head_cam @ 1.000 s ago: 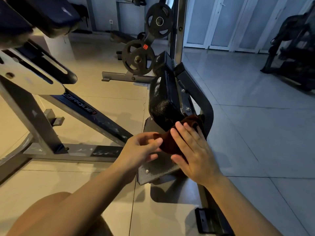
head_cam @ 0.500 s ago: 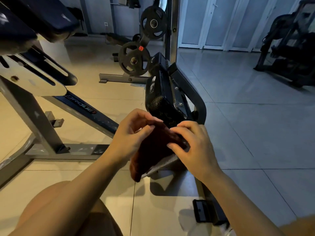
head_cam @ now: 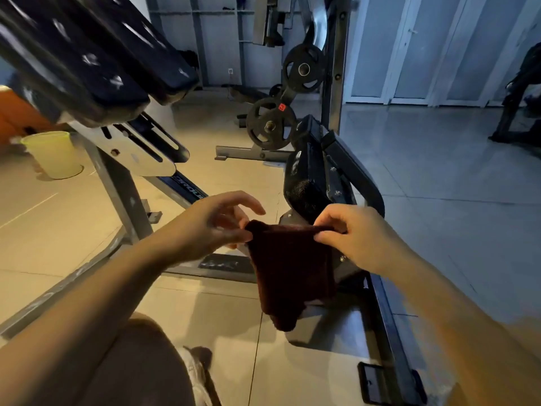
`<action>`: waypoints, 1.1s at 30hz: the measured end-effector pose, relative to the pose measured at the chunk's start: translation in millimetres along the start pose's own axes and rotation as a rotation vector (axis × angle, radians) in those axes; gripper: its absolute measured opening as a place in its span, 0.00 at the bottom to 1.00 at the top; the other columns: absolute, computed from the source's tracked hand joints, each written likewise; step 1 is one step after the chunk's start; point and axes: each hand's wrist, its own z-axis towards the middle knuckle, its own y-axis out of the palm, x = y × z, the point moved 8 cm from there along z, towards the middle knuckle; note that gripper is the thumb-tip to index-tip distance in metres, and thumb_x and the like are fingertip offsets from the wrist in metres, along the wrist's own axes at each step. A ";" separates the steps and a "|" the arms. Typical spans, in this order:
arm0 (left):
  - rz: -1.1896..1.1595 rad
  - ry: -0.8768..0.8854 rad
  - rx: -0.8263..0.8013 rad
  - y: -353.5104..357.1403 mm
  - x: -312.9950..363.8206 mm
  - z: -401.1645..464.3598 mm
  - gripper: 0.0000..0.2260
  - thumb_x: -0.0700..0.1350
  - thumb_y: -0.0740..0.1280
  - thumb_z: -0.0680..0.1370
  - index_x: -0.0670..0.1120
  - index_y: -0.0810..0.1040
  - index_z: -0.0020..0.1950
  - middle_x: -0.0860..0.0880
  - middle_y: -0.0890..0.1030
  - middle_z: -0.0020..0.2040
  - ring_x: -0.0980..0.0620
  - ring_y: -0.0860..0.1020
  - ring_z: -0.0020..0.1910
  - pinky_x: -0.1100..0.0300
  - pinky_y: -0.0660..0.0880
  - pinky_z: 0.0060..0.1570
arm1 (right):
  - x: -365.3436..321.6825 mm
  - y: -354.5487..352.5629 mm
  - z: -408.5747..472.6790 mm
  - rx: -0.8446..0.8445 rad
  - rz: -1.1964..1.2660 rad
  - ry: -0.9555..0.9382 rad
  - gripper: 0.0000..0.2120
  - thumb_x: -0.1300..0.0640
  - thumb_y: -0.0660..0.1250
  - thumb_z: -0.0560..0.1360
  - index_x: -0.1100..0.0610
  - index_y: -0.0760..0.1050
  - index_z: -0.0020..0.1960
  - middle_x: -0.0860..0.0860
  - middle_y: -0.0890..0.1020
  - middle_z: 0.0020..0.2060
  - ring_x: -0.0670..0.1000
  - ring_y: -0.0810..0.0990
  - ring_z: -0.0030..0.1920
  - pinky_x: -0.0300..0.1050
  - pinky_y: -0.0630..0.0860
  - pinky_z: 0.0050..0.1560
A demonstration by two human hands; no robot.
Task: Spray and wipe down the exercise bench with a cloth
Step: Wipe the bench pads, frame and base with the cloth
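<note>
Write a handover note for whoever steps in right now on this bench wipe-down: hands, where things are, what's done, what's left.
Left hand: pinches the cloth's upper left corner.
Right hand: pinches the upper right corner.
Cloth: dark, hanging in the air between the hands, off the bench, in front of the small black pad.
Large bench pad: upper left, droplets or marks on it.
No spray bottle in view; a pale green cup stands on the floor at left.
Done: cannot tell which surfaces are wiped.
Left: probably refold the cloth and wipe the pads and frame.
</note>
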 end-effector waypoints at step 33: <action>-0.165 -0.081 0.233 -72.4 -106.7 70.3 0.03 0.46 0.67 0.78 0.52 0.76 0.45 0.50 0.81 0.47 0.49 0.80 0.48 0.55 0.81 0.46 | -49.1 44.4 79.3 0.104 -0.016 0.031 0.12 0.61 0.73 0.72 0.45 0.77 0.49 0.39 0.80 0.40 0.40 0.79 0.40 0.34 0.77 0.43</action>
